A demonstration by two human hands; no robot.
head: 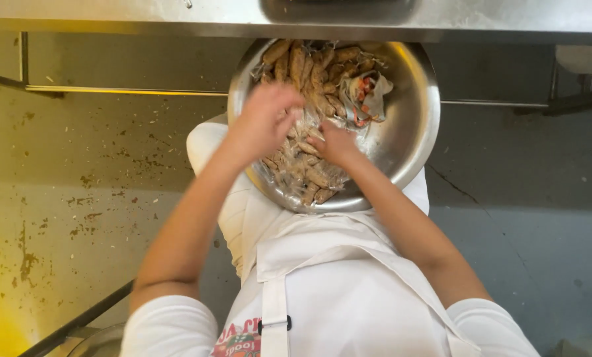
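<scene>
While both hands work inside the bowl, this is how things lie:

Left hand: left hand (264,119) is curled over the clear wrap (295,173), fingers bunched together on the film at the bowl's near-left side; it looks pinched on the film, though the grip itself is hidden under the knuckles.

Right hand: right hand (336,144) is pressed low into the same film, fingers closed on it just beside the left hand.

Sausages: a heap of brown sausages (312,69) fills the far and middle part of the bowl, some loose, some under the film near the hands.

Bowl: round steel bowl (412,125) sits just below a steel counter edge (144,26), over the apron (349,291).

Done, by my reading: many sausages lie bare at the far side, and 1 crumpled wrapper (369,96) sits pushed to the right.

Left, by my reading: the near sausages are wrapped in film, so unwrapping looks partway through.

Floor: stained floor (78,198) lies to the left.
</scene>
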